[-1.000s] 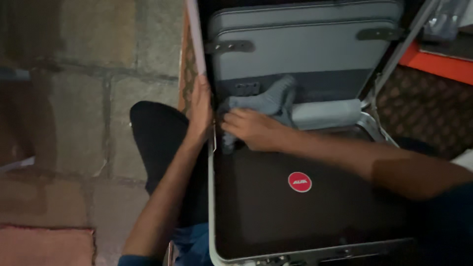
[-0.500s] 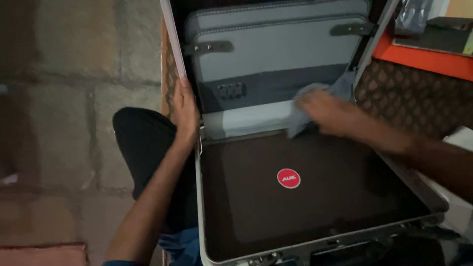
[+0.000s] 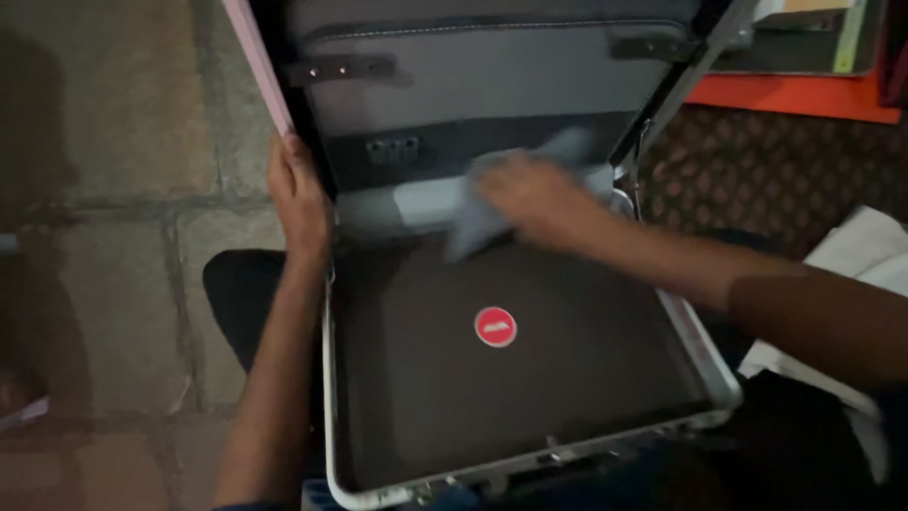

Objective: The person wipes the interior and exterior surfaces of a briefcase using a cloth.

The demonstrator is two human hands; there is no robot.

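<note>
While the open briefcase rests across the person's lap, its lid stands raised at the far side and its shallow base lies flat at the near side.

Left hand: at the left edge of the case, where lid and base meet; fingers wrapped round the lid's pale edge, gripping it.

Right hand: over the far strip of the base, just below the lid; blurred, palm down, fingers bent over and pressing a grey cloth. Whether the fingers pinch the cloth or only press it flat cannot be told.

Grey cloth: crumpled, lying against the pale grey band along the hinge side, one end trailing toward the near side onto the dark lining, another corner sticking out to the far right of the hand.

Base interior: dark brown lining, bare but for a round red sticker near its middle. Metal rim all round, with latches on the near edge.

Lid interior: grey pocket panel with two dark strap tabs and a small dark fitting low on the left.

Surroundings: stone-tiled floor at left; patterned carpet and an orange surface at far right; white fabric at right.
</note>
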